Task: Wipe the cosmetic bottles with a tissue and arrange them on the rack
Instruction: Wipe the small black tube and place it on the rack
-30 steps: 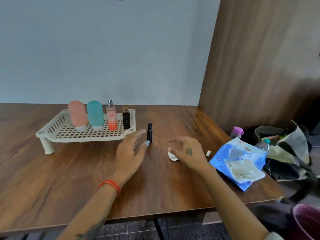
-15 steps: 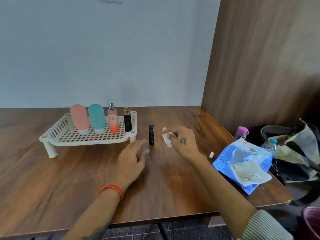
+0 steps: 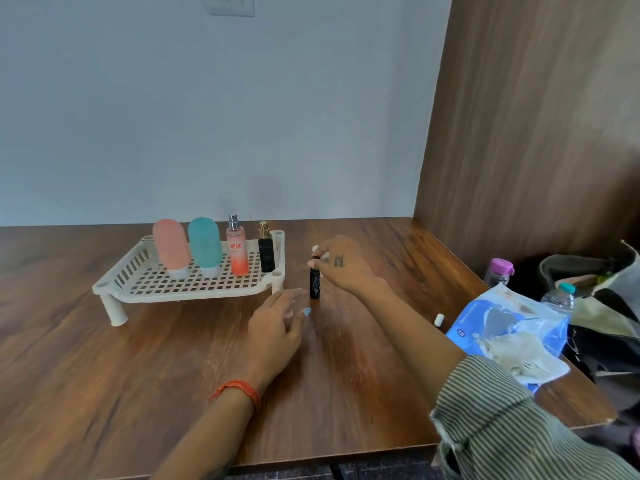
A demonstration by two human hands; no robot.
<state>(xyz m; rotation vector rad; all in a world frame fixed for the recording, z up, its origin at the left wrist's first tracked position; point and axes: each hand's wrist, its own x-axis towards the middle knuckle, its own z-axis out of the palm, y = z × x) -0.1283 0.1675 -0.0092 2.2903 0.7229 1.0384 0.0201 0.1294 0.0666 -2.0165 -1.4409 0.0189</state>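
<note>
So the whole thing hinges on that little black bottle [image 3: 314, 283] standing upright on the worktop [image 3: 104, 375], just off the right-front corner of the rack [image 3: 187, 289]. Its long axis runs straight up, cap end pointing at the ceiling.

The right hand [image 3: 341, 268] is right on top of it, fingers curled and pinching a bit of white tissue [image 3: 316, 249] at the cap, so that grip looks closed on the tissue and touching the bottle's top. Hard to tell if it's actually clamping the bottle too.

The left hand [image 3: 277, 327] sits lower and closer to the person, fingers relaxed and open, tips just beside the bottle's base but not holding it. So the bottle lies up and slightly right from the left hand.

Probably the left hand needs to steady the base while the right wipes down the length. Four bottles already stand in a row on the rack.
</note>
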